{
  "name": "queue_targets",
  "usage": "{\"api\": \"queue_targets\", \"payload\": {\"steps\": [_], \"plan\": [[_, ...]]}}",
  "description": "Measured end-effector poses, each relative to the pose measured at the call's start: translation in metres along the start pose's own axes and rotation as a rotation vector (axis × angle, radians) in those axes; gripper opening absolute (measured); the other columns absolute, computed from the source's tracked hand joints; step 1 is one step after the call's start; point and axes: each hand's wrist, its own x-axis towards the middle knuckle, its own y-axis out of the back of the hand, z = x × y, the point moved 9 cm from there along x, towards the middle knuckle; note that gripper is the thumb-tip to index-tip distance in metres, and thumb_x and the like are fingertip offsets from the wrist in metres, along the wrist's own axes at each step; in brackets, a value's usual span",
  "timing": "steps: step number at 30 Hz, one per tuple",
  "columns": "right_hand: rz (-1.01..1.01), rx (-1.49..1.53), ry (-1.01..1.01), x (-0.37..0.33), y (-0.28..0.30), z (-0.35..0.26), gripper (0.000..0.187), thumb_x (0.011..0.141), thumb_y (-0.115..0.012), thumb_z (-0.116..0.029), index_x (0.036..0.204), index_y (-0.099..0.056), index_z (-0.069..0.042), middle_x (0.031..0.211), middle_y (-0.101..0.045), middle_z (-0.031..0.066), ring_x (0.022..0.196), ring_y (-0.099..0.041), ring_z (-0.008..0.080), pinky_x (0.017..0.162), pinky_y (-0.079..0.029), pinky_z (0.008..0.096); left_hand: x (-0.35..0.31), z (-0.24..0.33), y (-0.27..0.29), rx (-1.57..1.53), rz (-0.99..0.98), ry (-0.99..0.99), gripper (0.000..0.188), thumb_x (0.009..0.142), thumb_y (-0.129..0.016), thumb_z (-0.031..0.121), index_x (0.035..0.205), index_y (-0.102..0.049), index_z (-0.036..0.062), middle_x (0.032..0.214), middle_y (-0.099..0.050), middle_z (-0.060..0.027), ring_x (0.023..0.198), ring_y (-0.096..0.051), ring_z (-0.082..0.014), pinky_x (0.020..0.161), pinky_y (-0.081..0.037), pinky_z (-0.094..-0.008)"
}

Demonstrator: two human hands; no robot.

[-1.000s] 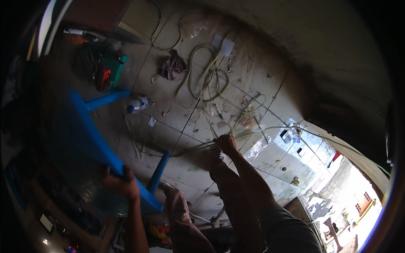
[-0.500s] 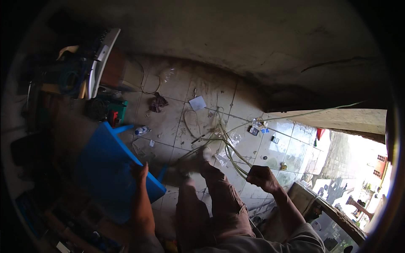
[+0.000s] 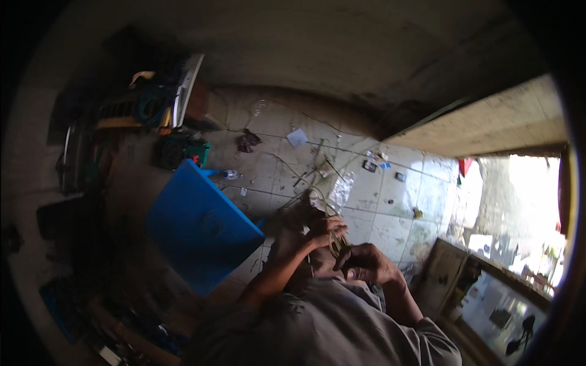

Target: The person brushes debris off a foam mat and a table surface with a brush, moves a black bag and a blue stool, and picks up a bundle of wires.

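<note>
My left hand point(image 3: 323, 229) and my right hand point(image 3: 365, 262) meet in front of my chest, both closed around a bundle of thin pale cables point(image 3: 336, 243). The cables run up from my hands toward the tiled floor point(image 3: 378, 201), where more loops and wires point(image 3: 314, 174) lie scattered. A clear plastic wrapper point(image 3: 340, 190) lies just beyond my left hand. My grey sleeves fill the bottom of the view.
A blue plastic stool point(image 3: 198, 226) stands at my left. Dark tools and a green-red box point(image 3: 180, 152) crowd the left wall. A rag point(image 3: 247, 141), a paper scrap point(image 3: 297, 137) and small parts point(image 3: 369, 165) lie on the floor. A bright doorway point(image 3: 525, 213) opens right.
My left hand has let go of the blue stool and come over to the cables. My right hand has drawn in, so both hands now hold the bundle together. The view swung right.
</note>
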Motion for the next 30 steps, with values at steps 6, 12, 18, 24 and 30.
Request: {"api": "queue_targets", "payload": {"steps": [6, 12, 18, 24, 30], "plan": [[-0.044, 0.292, 0.187, -0.069, -0.013, -0.047, 0.044, 0.081, -0.078, -0.033, 0.101, -0.066, 0.004, 0.095, -0.067, 0.0091, 0.09, -0.059, 0.0199, 0.079, -0.044, 0.0306, -0.057, -0.022, 0.049, 0.284, 0.253, -0.09, 0.021, 0.09, -0.065, 0.021, 0.087, -0.069, 0.0007, 0.084, -0.067, -0.0138, 0.077, -0.066, -0.0291, 0.069, -0.052, -0.037], [0.163, 0.44, 0.431, -0.138, -0.004, -0.07, 0.053, 0.079, -0.08, -0.037, 0.101, -0.064, 0.009, 0.075, -0.058, 0.0096, 0.066, -0.053, 0.0129, 0.062, -0.04, 0.0273, -0.056, 0.007, 0.076, 0.443, 0.168, -0.087, 0.022, 0.091, -0.06, 0.02, 0.084, -0.066, 0.0002, 0.085, -0.064, -0.0158, 0.078, -0.063, -0.0343, 0.066, -0.049, -0.0409], [0.269, 0.349, 0.619, -0.177, 0.008, -0.077, 0.05, 0.081, -0.077, -0.038, 0.097, -0.063, 0.007, 0.075, -0.06, 0.0108, 0.065, -0.056, 0.0168, 0.063, -0.043, 0.03, -0.043, 0.053, 0.125, 0.24, 0.318, -0.038, 0.027, 0.095, -0.056, 0.021, 0.08, -0.063, 0.0001, 0.07, -0.058, -0.0145, 0.064, -0.059, -0.0316, 0.059, -0.045, -0.0393], [0.318, 0.168, 0.58, -0.191, 0.032, -0.063, 0.04, 0.083, -0.075, -0.035, 0.092, -0.065, 0.003, 0.08, -0.063, 0.0099, 0.077, -0.059, 0.0187, 0.072, -0.044, 0.0316, -0.036, 0.2, 0.168, 0.253, 0.487, -0.363, 0.033, 0.094, -0.064, 0.021, 0.07, -0.054, 0.0002, 0.071, -0.056, -0.0066, 0.065, -0.053, -0.016, 0.061, -0.041, -0.0324], [0.128, -0.022, 0.355, -0.147, 0.046, -0.037, 0.031, 0.088, -0.072, -0.031, 0.091, -0.067, -0.001, 0.086, -0.066, 0.0066, 0.085, -0.06, 0.0155, 0.078, -0.046, 0.0309, -0.054, 0.203, 0.225, 0.178, 0.669, -0.318, 0.032, 0.092, -0.066, 0.016, 0.069, -0.049, 0.001, 0.076, -0.054, -0.0038, 0.069, -0.048, -0.0128, 0.064, -0.041, -0.0285]]}}
